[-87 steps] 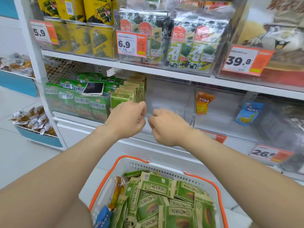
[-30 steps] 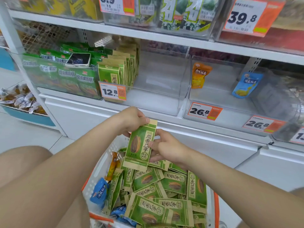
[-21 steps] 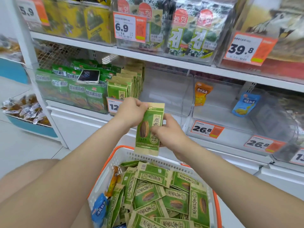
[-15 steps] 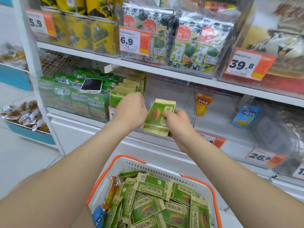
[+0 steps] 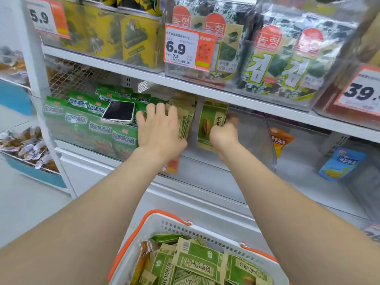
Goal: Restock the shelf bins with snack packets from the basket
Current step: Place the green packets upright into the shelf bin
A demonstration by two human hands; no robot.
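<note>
Basket (image 5: 156, 221) nearest, heaped with green packets (image 5: 197, 262): most restocking left. Beyond, left hand (image 5: 160, 128) flat, fingers straight, pressing standing row (image 5: 186, 122) in shelf bin (image 5: 246, 153). Right hand (image 5: 224, 136) grips held packet (image 5: 211, 124) upright beside row, not yet released.

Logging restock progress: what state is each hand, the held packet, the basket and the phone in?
left hand, open, flat against the standing packets
right hand, gripping the seed packet
seed packet, upright in the bin, beside those packets
basket, holding many green packets
phone, screen dark, lying on green bags
</note>
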